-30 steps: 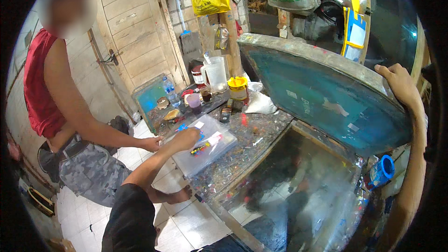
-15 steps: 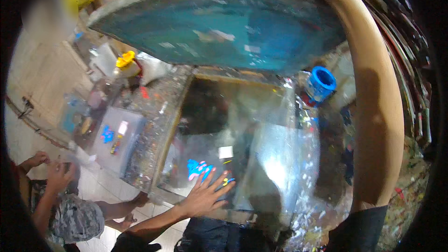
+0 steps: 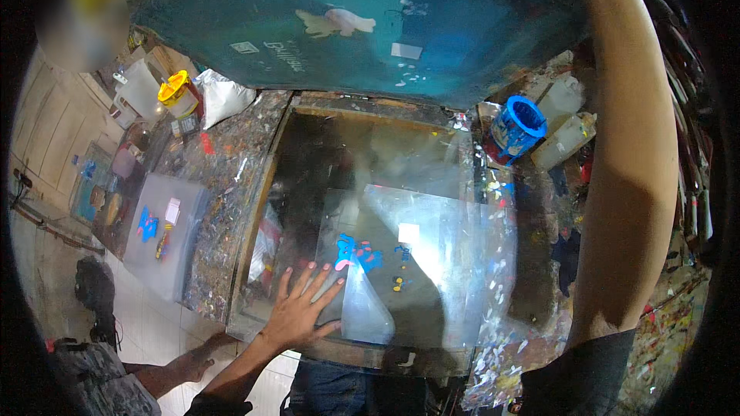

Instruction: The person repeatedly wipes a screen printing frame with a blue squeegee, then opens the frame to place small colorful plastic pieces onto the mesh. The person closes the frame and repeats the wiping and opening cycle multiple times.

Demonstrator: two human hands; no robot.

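My left hand [image 3: 297, 312] lies with its fingers spread over the lower left of a glass-topped table [image 3: 339, 139], at the left edge of a clear plastic sheet [image 3: 455, 293]. Nothing is held in it. Blue, pink and yellow printed figures [image 3: 358, 253] and a white rectangle [image 3: 408, 233] show on the sheet. Above the far side of the glass stands a tilted teal printing screen [image 3: 331, 38] with pale figure shapes in its mesh. My right forearm [image 3: 628, 146] reaches up along the right side toward the screen; the hand itself is beyond the upper edge.
Left of the glass lies a stack of printed clear sheets [image 3: 166, 231]. Behind it are a yellow paint tub [image 3: 179, 95] and a silvery bag [image 3: 225, 98]. At the right stand a blue paint tub [image 3: 518, 129] and a plastic bottle [image 3: 566, 141]. Another person's leg [image 3: 181, 362] shows at lower left.
The screen has swung up higher, showing more of its underside. The printed sheet sits farther right on the glass, and my left hand is now left of the figures. The whole view has shifted somewhat.
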